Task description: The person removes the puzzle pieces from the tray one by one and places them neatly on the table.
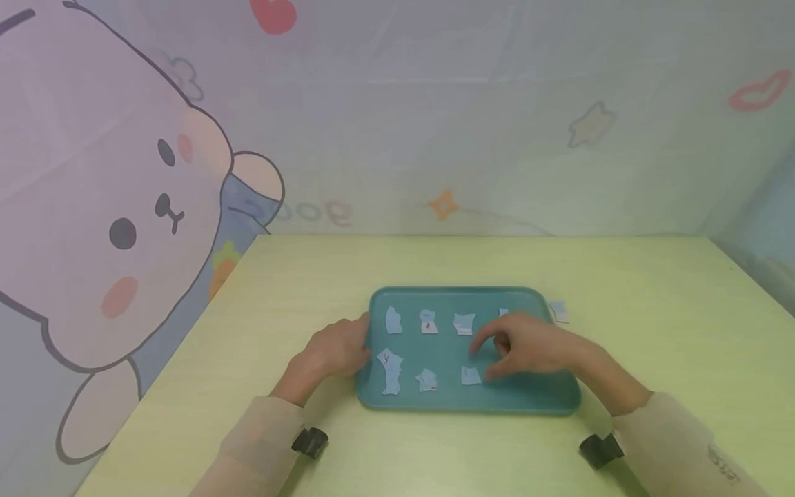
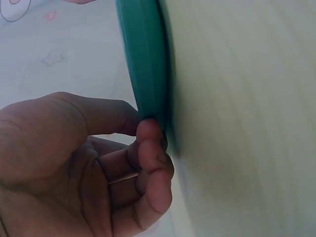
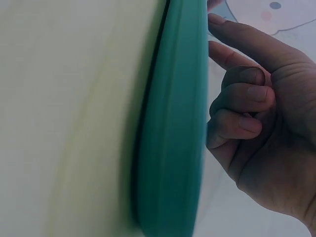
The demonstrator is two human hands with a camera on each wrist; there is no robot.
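Note:
A teal tray [image 1: 441, 297] lies on the table with several torn paper pieces spread over it in two rough rows. My left hand [image 1: 338, 347] holds the tray's left edge; in the left wrist view the thumb [image 2: 111, 116] meets the rim, with fingers curled at its outer side. Over the tray's right part is my right hand [image 1: 537, 343], thumb and index finger apart, nothing seen between them. Close to its thumb lies a small paper piece [image 1: 470, 375]. Another paper piece [image 1: 503, 313] is partly hidden behind that hand. The right wrist view shows its other fingers [image 3: 242, 98] curled.
One paper piece [image 1: 558, 311] lies outside the tray, on the table by its upper right corner. The pale yellow table [image 1: 298, 276] runs back to a printed cloth [image 1: 497, 138] with a cartoon bear. A black band piece [image 1: 601, 451] sits at the right wrist.

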